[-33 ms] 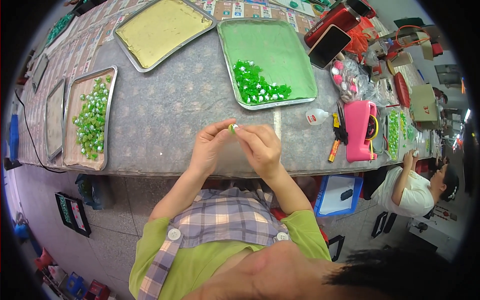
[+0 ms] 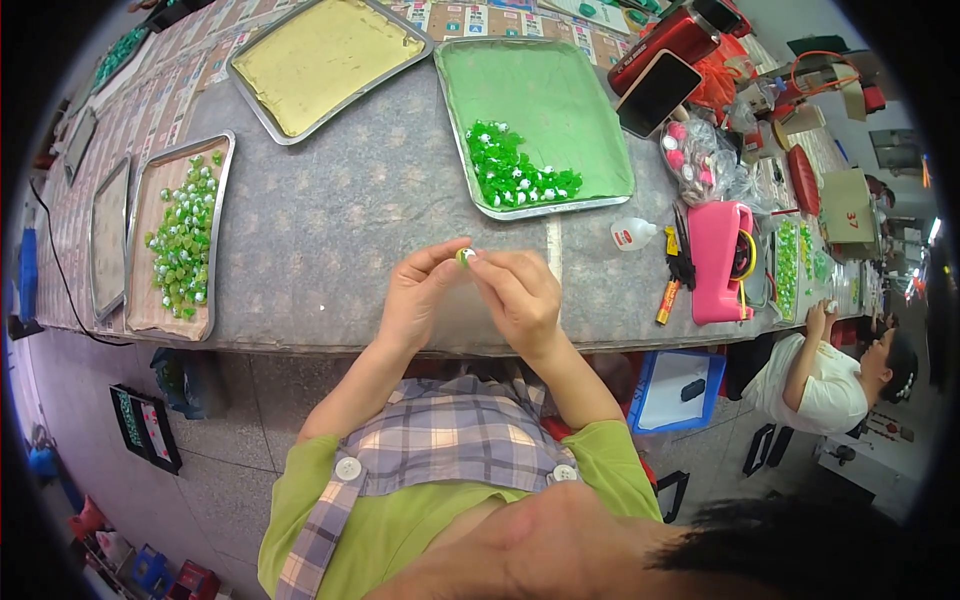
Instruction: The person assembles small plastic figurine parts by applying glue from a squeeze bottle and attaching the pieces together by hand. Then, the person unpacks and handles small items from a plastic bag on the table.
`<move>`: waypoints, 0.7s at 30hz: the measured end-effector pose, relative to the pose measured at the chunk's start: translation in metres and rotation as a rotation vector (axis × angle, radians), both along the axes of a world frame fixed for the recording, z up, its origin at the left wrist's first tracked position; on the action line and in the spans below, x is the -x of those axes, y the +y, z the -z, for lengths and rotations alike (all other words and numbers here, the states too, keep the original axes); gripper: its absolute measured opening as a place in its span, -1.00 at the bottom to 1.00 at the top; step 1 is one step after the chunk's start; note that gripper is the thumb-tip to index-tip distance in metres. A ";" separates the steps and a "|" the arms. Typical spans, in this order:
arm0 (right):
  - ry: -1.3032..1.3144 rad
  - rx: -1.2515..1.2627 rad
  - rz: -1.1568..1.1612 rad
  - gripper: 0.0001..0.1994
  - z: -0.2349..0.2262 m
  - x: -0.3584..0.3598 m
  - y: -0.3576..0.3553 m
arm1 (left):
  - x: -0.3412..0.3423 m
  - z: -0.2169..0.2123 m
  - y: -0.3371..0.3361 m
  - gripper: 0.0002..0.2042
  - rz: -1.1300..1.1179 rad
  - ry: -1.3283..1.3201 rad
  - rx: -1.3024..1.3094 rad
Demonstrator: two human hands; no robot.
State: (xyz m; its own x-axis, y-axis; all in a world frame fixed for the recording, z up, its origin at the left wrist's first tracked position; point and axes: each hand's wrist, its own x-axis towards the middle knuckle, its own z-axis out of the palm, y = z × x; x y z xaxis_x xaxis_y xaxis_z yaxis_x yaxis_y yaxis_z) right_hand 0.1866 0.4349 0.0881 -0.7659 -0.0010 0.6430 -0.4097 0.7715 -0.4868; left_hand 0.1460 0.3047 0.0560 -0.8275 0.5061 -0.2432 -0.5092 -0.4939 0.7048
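Note:
Above the near edge of the table, my two hands meet at a small round green-and-white piece (image 2: 465, 258). My left hand (image 2: 420, 285) pinches it between thumb and forefinger. From the other side my right hand (image 2: 525, 295) grips it too, its fingertips pressed together at the white part. Fine detail on the piece is too small to make out. Beyond my right hand lies a green-lined metal tray (image 2: 545, 100) with a heap of bright green and white pieces (image 2: 510, 170). Over to the left, another metal tray (image 2: 148, 315) holds yellowish-green and white pieces (image 2: 185, 230).
A yellow-lined tray (image 2: 325, 65) lies at the back. To the right are a white bottle (image 2: 632, 233), a glue tube (image 2: 667, 300), a pink tape dispenser (image 2: 715, 265), a phone (image 2: 660, 92) and a red flask (image 2: 670, 45). A co-worker (image 2: 825, 375) sits at far right.

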 end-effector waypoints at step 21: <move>-0.131 0.116 0.141 -0.62 0.004 -0.009 -0.005 | 0.000 0.005 -0.006 -0.76 0.079 0.075 -0.008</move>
